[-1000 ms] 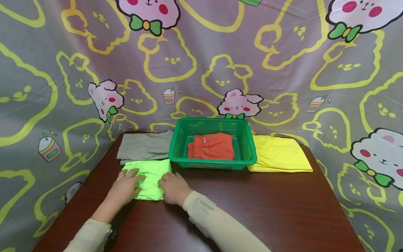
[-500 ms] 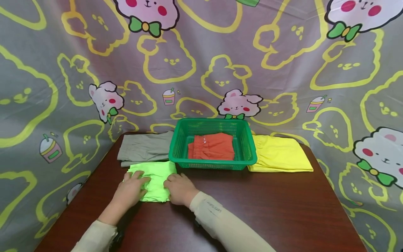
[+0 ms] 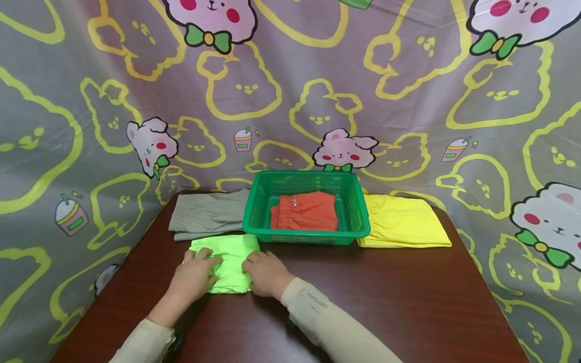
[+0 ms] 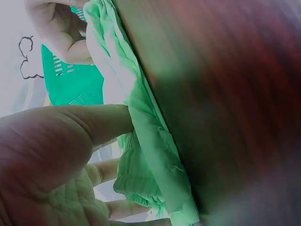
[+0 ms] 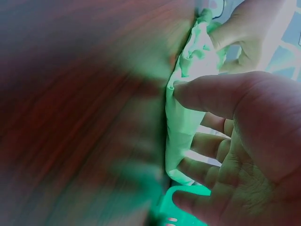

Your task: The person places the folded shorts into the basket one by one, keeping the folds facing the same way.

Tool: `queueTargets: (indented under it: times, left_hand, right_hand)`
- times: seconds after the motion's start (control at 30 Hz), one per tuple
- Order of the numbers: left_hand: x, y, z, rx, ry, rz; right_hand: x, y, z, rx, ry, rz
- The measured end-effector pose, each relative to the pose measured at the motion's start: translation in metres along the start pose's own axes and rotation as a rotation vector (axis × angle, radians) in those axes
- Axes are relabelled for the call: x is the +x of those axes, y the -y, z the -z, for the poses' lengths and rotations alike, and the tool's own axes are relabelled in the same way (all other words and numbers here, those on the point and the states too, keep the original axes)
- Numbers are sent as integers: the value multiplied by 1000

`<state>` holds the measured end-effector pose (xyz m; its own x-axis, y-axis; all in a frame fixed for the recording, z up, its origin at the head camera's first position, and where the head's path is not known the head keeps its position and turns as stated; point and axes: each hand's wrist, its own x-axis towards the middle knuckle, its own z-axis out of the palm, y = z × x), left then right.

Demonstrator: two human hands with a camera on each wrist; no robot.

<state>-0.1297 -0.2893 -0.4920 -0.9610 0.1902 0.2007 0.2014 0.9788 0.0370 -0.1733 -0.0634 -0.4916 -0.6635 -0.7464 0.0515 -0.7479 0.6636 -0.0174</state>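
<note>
A folded neon green garment (image 3: 229, 259) lies flat on the table, in front of the basket's left corner. Its gathered elastic edge (image 4: 138, 188) shows in the left wrist view. My left hand (image 3: 192, 275) rests on its left side with fingers spread and the thumb straight against the cloth. On the right side, my right hand (image 3: 268, 273) touches it, fingertips and thumb laid along the edge. In the right wrist view those fingers (image 5: 204, 143) look extended, with the palm off the cloth.
A green plastic basket (image 3: 306, 234) holding a folded orange garment (image 3: 308, 212) stands at the back. Folded grey trousers or shorts (image 3: 206, 214) lie to its left, a folded yellow garment (image 3: 404, 222) to its right. A patterned curtain (image 3: 290, 65) hangs behind the brown table (image 3: 372, 297).
Both hands have slid the green garment to the right and slightly toward me, away from the grey garment. The basket and the other garments have stayed put.
</note>
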Motion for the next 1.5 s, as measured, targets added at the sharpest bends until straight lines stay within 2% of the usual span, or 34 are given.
queueTargets:
  times: [0.37,1.1,1.5]
  left_hand:
    - [-3,-12,1,-16,15,-6]
    - [-1,-35,0,-17,21,-2]
    - [-1,-53,2,-32,30,8]
  right_hand:
    - [-11,-3,0,-5,29,-12]
    - [-36,-10,8,11,29,-28]
    - [-50,-17,13,16,39,-39]
